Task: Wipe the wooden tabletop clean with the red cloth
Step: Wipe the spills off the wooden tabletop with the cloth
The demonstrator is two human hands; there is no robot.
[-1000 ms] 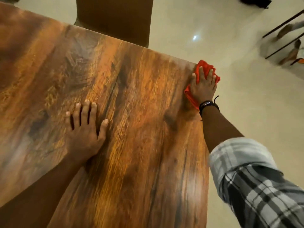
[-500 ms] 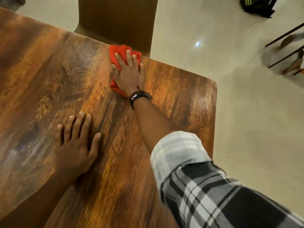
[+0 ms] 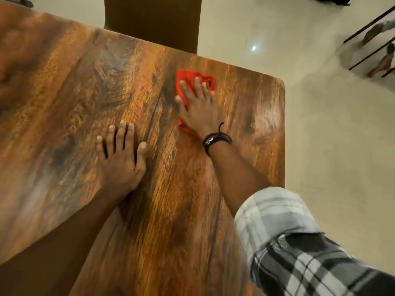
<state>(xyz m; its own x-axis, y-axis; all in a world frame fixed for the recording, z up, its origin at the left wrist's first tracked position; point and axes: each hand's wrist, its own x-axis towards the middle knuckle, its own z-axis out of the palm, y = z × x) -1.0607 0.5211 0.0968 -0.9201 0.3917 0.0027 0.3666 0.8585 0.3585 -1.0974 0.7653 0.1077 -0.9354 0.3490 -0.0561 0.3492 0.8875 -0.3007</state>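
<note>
The wooden tabletop (image 3: 64, 103) fills most of the view, with a rounded far right corner. A red cloth (image 3: 187, 79) lies on it near that corner. My right hand (image 3: 198, 107) presses flat on the cloth with straight, spread fingers; cloth shows beyond the fingertips and under the wrist. A dark band circles that wrist. My left hand (image 3: 121, 159) rests flat on the wood with straight fingers, to the left of and nearer than the cloth, holding nothing.
A brown chair back (image 3: 152, 20) stands against the table's far edge. Pale tiled floor (image 3: 331, 146) runs along the right side. Dark thin furniture legs (image 3: 372, 50) and another person's feet show at the upper right.
My right hand slid the cloth from the far right corner leftward along the far edge, then back rightward and nearer. My left hand stayed flat on the wood.
</note>
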